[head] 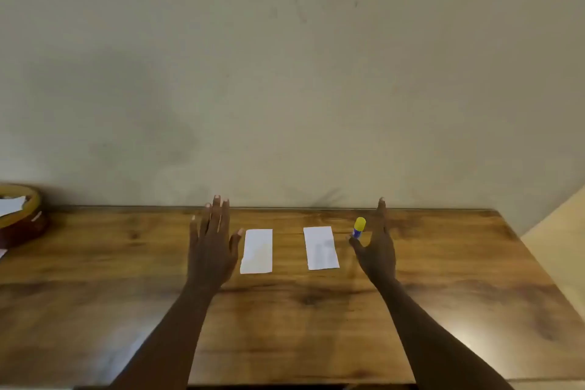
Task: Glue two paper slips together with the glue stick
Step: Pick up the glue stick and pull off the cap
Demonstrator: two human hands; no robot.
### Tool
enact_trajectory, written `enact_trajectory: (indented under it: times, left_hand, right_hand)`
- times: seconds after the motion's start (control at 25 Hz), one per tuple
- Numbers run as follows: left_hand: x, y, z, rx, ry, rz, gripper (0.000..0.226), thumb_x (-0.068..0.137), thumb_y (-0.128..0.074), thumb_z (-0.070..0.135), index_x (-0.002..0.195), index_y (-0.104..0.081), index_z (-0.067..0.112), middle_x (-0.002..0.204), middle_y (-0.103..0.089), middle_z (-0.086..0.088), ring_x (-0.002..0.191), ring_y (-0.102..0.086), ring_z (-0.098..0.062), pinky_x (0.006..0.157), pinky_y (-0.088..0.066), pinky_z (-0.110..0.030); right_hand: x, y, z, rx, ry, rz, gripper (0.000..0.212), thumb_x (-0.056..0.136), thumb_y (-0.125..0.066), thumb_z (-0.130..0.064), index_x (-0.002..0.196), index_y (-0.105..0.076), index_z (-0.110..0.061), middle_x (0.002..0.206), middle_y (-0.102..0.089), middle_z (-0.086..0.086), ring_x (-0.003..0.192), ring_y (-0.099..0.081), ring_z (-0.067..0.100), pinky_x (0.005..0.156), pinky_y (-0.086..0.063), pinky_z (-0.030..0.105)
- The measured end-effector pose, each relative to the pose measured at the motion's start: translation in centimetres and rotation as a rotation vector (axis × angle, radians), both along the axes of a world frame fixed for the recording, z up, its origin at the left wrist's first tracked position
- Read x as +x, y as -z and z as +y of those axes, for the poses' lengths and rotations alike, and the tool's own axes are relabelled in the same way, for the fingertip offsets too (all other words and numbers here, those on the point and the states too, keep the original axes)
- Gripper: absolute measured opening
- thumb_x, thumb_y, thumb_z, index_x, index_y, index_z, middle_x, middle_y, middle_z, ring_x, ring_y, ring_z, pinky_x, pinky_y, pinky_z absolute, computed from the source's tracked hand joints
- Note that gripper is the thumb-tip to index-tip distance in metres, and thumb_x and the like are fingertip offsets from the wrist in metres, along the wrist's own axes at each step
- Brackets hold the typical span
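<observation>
Two white paper slips lie flat side by side on the wooden table (285, 326), apart from each other: the left slip (257, 251) and the right slip (320, 247). A glue stick (359, 227) with a yellow cap and blue body stands upright just right of the right slip. My left hand (211, 244) hovers palm down, fingers spread, just left of the left slip, holding nothing. My right hand (378, 245) is held edge-on with fingers extended, right beside the glue stick, thumb near its base; it holds nothing.
A round wooden bowl (22, 215) with paper scraps in it sits at the table's far left. A plain wall runs along the table's back edge. The table's right edge slants off at the right, with pale floor beyond.
</observation>
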State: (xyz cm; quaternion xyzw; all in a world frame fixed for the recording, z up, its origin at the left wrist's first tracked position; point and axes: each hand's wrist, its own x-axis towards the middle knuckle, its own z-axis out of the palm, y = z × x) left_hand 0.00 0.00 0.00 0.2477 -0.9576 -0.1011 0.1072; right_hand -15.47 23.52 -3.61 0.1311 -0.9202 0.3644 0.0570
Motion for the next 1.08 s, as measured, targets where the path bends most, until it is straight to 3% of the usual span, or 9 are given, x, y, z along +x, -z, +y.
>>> enact_trajectory:
  times: [0.08,0.16,0.28,0.4,0.52,0.6,0.68,0.92,1.08]
  left_hand:
    - [-0.2,1.8,0.1,0.024,0.019,-0.051,0.077,0.086,0.002,0.054,0.136,-0.028,0.004,0.146,-0.030,-0.020,0.134,-0.030,-0.038,0.108,-0.025,-0.057]
    - [0.4,4.4,0.3,0.010,0.040,-0.123,0.087,0.081,0.016,0.056,0.136,-0.030,0.005,0.146,-0.030,-0.020,0.134,-0.030,-0.038,0.108,-0.024,-0.057]
    - [0.5,5.8,-0.4,0.007,0.050,-0.142,0.083,0.086,0.009,0.052,0.130,-0.039,0.001,0.139,-0.041,-0.024,0.127,-0.040,-0.043,0.101,-0.032,-0.061]
    - [0.0,4.7,-1.4,0.005,0.028,-0.121,0.068,0.089,-0.011,0.047,0.131,-0.037,0.000,0.141,-0.038,-0.025,0.130,-0.036,-0.043,0.103,-0.029,-0.060]
    - [-1.5,2.0,-2.6,0.012,-0.015,0.014,0.051,0.094,-0.034,0.030,0.137,-0.026,0.003,0.148,-0.026,-0.021,0.138,-0.024,-0.036,0.111,-0.019,-0.056]
    - [-2.9,-1.1,-2.9,0.057,-0.031,0.135,0.052,0.094,-0.035,0.026,0.139,-0.019,0.005,0.152,-0.018,-0.017,0.141,-0.016,-0.032,0.114,-0.011,-0.050]
    - [-4.0,-5.5,-2.6,0.155,-0.038,0.293,0.052,0.094,-0.038,0.027,0.138,-0.023,0.004,0.151,-0.020,-0.017,0.141,-0.017,-0.030,0.115,-0.008,-0.045]
    - [-5.1,-20.9,1.8,0.733,0.091,0.810,0.042,0.081,-0.063,0.025,0.114,-0.057,0.000,0.122,-0.061,-0.018,0.113,-0.058,-0.024,0.101,-0.044,-0.038]
    - [-4.2,-26.9,5.4,0.919,0.196,0.976,0.036,0.073,-0.071,0.021,0.102,-0.065,0.002,0.097,-0.069,-0.007,0.084,-0.066,-0.013,0.071,-0.052,-0.010]
  right_hand:
    - [-0.9,1.4,-0.2,-0.129,0.088,-0.160,0.075,0.071,-0.073,-0.018,0.132,-0.032,-0.007,0.123,-0.056,0.016,0.100,-0.056,0.034,0.077,-0.047,0.037]
    - [-1.5,3.1,-0.6,-0.190,0.128,-0.239,0.066,0.072,-0.073,-0.017,0.128,-0.040,-0.005,0.105,-0.062,0.013,0.092,-0.058,0.033,0.076,-0.049,0.041]
    - [-2.4,4.6,-1.3,-0.211,0.155,-0.242,0.031,0.078,-0.066,-0.016,0.105,-0.057,-0.003,0.097,-0.067,0.019,0.080,-0.058,0.029,0.072,-0.050,0.041]
    - [-2.6,4.4,-1.6,-0.197,0.152,-0.235,0.021,0.080,-0.064,-0.015,0.095,-0.061,0.000,0.092,-0.068,0.020,0.074,-0.055,0.025,0.069,-0.046,0.035]
    - [-3.2,1.2,-2.4,-0.241,0.081,-0.194,0.011,0.079,-0.065,-0.013,0.081,-0.060,-0.004,0.075,-0.063,0.018,0.063,-0.049,0.020,0.062,-0.037,0.031]
    - [-3.7,-2.9,-3.5,-0.303,0.002,-0.126,0.016,0.080,-0.064,-0.017,0.074,-0.055,-0.005,0.066,-0.056,0.011,0.058,-0.046,0.020,0.057,-0.035,0.027]
    - [-3.9,-7.8,-4.7,-0.374,-0.062,-0.024,0.020,0.081,-0.063,-0.020,0.078,-0.055,-0.003,0.069,-0.055,0.007,0.059,-0.046,0.019,0.052,-0.034,0.011]
    - [0.2,-21.3,-9.3,-0.573,-0.295,0.255,0.018,0.084,-0.060,-0.024,0.077,-0.055,-0.008,0.067,-0.056,0.008,0.058,-0.046,0.019,0.052,-0.034,0.019]
    - [4.4,-26.1,-11.1,-0.604,-0.448,0.374,0.019,0.085,-0.057,-0.021,0.079,-0.056,-0.003,0.067,-0.059,0.015,0.057,-0.047,0.024,0.052,-0.037,0.029]
